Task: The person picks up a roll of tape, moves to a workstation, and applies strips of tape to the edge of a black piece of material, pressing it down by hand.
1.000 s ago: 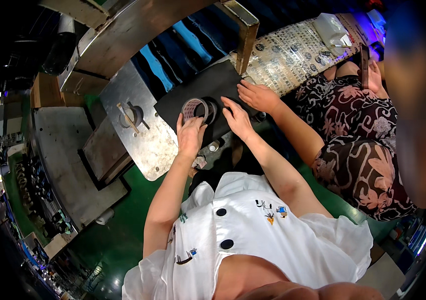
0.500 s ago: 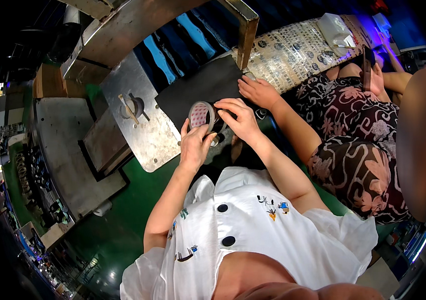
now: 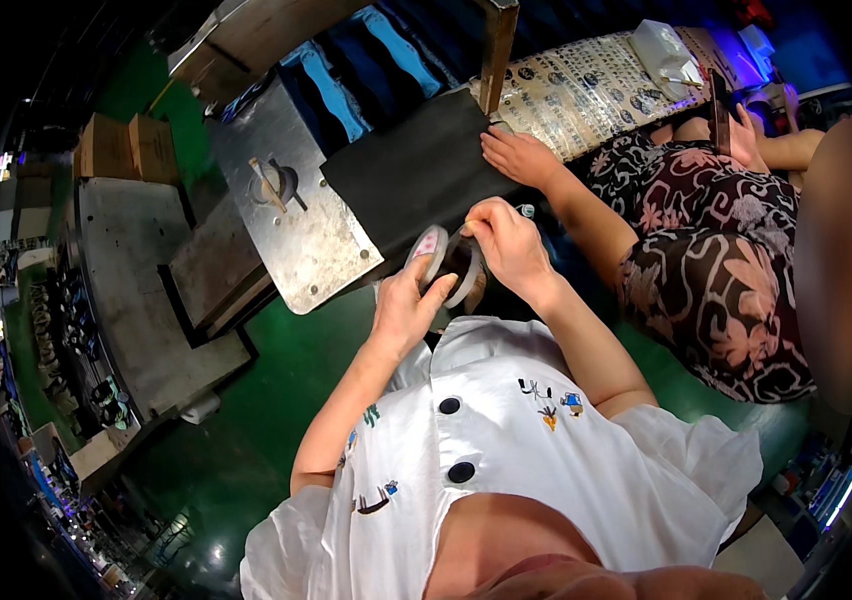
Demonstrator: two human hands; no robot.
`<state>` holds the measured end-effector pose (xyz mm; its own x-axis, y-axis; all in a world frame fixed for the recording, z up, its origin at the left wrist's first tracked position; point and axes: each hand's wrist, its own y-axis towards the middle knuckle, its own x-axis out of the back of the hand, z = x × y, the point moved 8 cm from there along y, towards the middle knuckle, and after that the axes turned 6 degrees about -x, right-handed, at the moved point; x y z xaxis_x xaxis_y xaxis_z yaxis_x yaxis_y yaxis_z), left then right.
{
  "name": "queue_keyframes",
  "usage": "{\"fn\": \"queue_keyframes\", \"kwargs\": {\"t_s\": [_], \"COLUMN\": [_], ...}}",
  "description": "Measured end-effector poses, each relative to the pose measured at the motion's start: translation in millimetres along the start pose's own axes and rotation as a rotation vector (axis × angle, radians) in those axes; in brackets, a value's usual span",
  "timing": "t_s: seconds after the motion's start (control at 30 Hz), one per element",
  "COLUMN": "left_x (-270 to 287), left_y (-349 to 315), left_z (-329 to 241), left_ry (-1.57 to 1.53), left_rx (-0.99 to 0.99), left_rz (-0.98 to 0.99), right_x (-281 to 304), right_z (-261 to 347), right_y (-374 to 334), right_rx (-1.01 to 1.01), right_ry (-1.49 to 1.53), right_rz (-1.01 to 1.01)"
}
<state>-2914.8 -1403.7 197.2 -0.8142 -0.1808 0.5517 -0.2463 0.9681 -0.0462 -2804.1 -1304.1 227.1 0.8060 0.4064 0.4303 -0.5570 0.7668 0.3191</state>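
My left hand grips a roll of clear tape with a pink and white core, held up on edge in front of my chest. My right hand pinches at the roll's upper rim, fingertips on the tape's end. Both hands hover just off the near edge of a black mat on the bench. A co-worker's hand rests flat on the same mat, to the right.
A metal plate with a round fixture and lever lies left of the mat. A wooden post stands behind. Printed paper covers the bench at right. The co-worker in patterned clothing sits at my right. Green floor below.
I have lifted the tape roll off the black mat and drawn it toward my chest. My right hand moved onto its rim. The co-worker's hand stayed on the mat.
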Motion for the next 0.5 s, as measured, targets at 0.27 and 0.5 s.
{"fn": "queue_keyframes", "kwargs": {"t_s": [0.27,0.5], "left_x": [7,31], "left_y": [-77,-98], "left_z": [22,13], "left_ry": [-0.498,-0.701], "left_rx": [0.263,0.1], "left_rz": [0.001,-0.115], "right_x": [29,-4], "right_z": [24,15], "right_y": [2,-41], "right_rx": [-0.15,-0.359], "right_ry": [0.168,0.126], "right_rz": [-0.114,0.142]}}
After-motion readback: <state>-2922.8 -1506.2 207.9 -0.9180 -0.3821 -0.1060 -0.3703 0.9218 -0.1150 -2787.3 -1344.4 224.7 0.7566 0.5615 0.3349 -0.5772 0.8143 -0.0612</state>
